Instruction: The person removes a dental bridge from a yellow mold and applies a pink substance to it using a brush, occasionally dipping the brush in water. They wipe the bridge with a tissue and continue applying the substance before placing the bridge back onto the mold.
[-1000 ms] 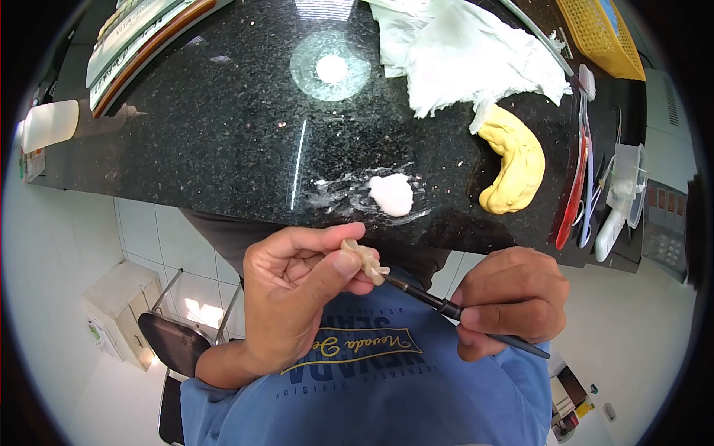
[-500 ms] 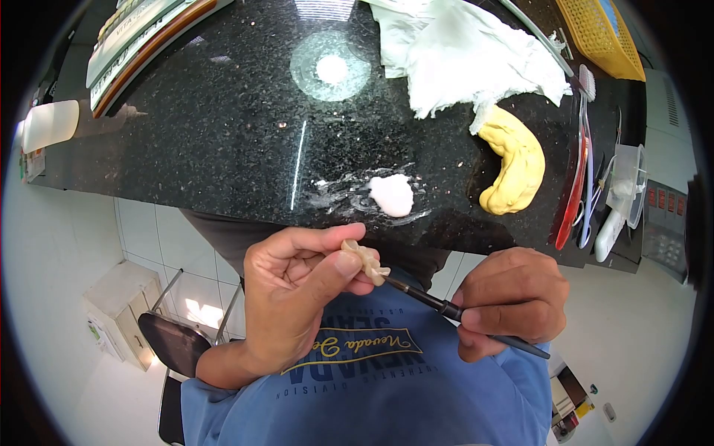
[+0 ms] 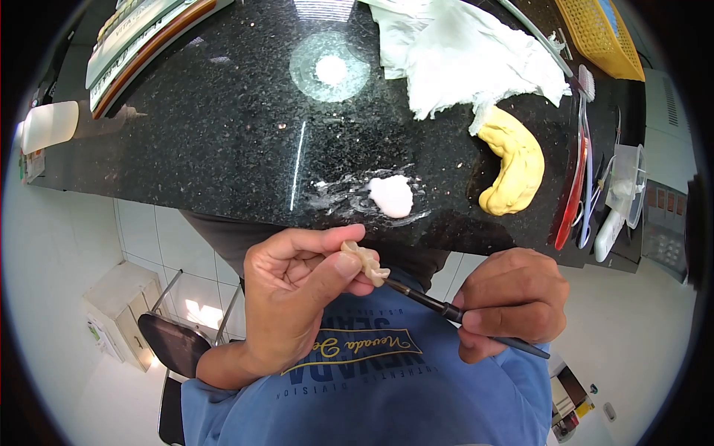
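Between thumb and fingers, my left hand (image 3: 297, 286) pinches a small tooth-coloured dental bridge (image 3: 370, 266) with lobed, tooth-like units. My right hand (image 3: 513, 305) grips a slim dark-handled brush (image 3: 420, 296), its tip touching the right end of the bridge. The tip itself is too small to make out clearly. Just beyond my hands, a blob of whitish paste (image 3: 392, 196) lies on the black stone countertop (image 3: 223, 149), with white smears around it. To its right is a curved piece of yellow putty (image 3: 520, 160).
A crumpled white cloth (image 3: 468, 56) lies behind the putty. Along the right edge are a red-handled toothbrush (image 3: 573, 197), a clear plastic container (image 3: 629, 182) and a yellow basket (image 3: 602, 37). Shade guides (image 3: 145, 48) and a white cup (image 3: 50, 126) stand at left.
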The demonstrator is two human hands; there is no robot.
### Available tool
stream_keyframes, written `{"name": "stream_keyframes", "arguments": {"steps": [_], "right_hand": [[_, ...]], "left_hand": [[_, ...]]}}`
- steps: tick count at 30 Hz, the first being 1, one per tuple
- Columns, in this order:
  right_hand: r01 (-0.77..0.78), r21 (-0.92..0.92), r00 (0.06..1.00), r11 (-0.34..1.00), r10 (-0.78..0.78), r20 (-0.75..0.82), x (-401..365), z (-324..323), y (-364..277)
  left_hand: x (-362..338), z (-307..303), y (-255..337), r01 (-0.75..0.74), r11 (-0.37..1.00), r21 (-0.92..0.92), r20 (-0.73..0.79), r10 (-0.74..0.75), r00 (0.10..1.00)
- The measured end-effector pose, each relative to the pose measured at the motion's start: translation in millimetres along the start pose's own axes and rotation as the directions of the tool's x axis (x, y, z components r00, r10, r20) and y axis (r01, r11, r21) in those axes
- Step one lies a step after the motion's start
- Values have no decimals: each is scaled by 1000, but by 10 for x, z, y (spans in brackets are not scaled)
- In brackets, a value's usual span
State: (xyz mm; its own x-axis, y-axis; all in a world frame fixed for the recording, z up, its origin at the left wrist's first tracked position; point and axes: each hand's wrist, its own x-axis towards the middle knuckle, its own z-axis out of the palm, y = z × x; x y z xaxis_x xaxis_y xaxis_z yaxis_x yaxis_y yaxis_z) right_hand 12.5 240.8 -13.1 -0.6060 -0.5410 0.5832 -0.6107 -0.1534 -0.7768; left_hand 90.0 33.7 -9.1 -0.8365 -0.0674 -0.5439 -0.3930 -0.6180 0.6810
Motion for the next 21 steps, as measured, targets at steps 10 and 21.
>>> {"name": "stream_keyframes", "arguments": {"steps": [10,21], "right_hand": [[-16,-2,1000,1000,16,-5,-7,7,-15],[-55,5,998,998,55,-32,-11,-46,-40]], "left_hand": [[0,9,7,7,1000,1,0,-7,1000],[3,1,6,6,1000,-12,8,-6,1000]]}}
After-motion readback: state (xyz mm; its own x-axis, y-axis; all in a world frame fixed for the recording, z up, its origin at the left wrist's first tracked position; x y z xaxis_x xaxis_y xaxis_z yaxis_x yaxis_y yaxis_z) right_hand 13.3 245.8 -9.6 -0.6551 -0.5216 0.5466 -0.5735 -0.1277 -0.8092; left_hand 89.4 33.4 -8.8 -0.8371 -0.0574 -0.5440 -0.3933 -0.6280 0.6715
